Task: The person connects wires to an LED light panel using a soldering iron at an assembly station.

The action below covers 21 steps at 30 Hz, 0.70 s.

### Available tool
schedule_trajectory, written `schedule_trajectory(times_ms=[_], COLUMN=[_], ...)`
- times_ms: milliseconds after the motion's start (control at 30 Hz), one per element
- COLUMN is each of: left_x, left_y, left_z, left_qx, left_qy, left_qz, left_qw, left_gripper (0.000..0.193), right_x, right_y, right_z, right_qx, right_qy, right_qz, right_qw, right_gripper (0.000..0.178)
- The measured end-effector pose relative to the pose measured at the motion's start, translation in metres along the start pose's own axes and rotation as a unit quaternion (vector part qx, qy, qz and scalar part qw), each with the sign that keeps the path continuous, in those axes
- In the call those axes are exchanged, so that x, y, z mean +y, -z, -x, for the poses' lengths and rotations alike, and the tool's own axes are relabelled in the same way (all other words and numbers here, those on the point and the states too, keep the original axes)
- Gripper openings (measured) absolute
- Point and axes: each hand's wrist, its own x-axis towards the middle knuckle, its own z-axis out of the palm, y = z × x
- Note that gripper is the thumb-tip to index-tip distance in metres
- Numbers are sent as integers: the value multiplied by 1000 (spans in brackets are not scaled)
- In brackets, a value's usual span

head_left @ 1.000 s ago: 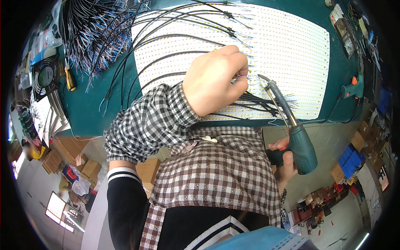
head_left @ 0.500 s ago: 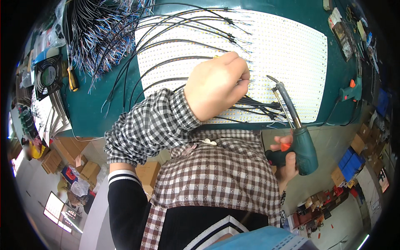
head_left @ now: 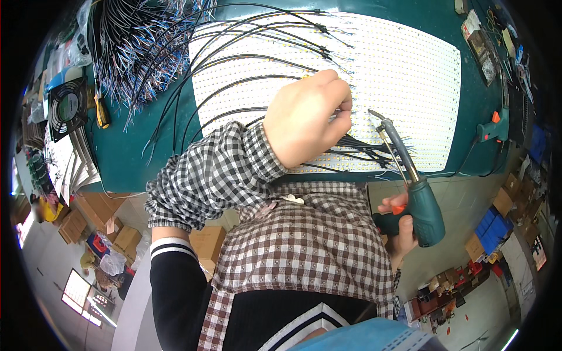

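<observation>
My left hand (head_left: 307, 120) lies over the middle of a white LED panel (head_left: 410, 88), its fingers closed in a pinch on the end of a black cable (head_left: 234, 110). The cable runs in from the left, and its pinched end is mostly hidden by the hand. In my right hand (head_left: 403, 234) is a dark green soldering gun (head_left: 425, 213) with an orange trigger, held by its handle at the table's front edge. Its bent tip points up and left, just right of my left fingertips. Cables with split thin wires (head_left: 380, 153) lie on the panel's near part.
A thick bundle of black cables (head_left: 134, 52) with coloured wire ends spreads at the far left. Nearby are a small fan (head_left: 67, 106) and a yellow-handled screwdriver (head_left: 102, 114). Another green gun-shaped tool (head_left: 494, 127) lies at the right, below a worn narrow box (head_left: 480, 52).
The soldering gun's tip has moved left and slightly down, closer to my left fingers. My left hand has shifted slightly and keeps its pinch.
</observation>
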Motion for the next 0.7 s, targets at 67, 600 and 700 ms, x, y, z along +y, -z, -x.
schedule_trajectory(times_ms=[67,600,700], left_x=[0,1,2], left_y=[2,0,1], left_z=[-1,-2,-1], left_qx=[-23,-26,-24], left_qy=[28,15,16], left_qz=[26,-9,-2], left_qw=[999,1000,1000], left_gripper=[6,5,5], right_x=[1,6,4], right_y=[0,1,1], right_z=[0,2,4], right_qx=[-5,-37,-38], right_qy=[-5,1,-6], right_qz=[-7,-24,-27], right_qw=[1000,999,999], right_gripper=[51,37,37])
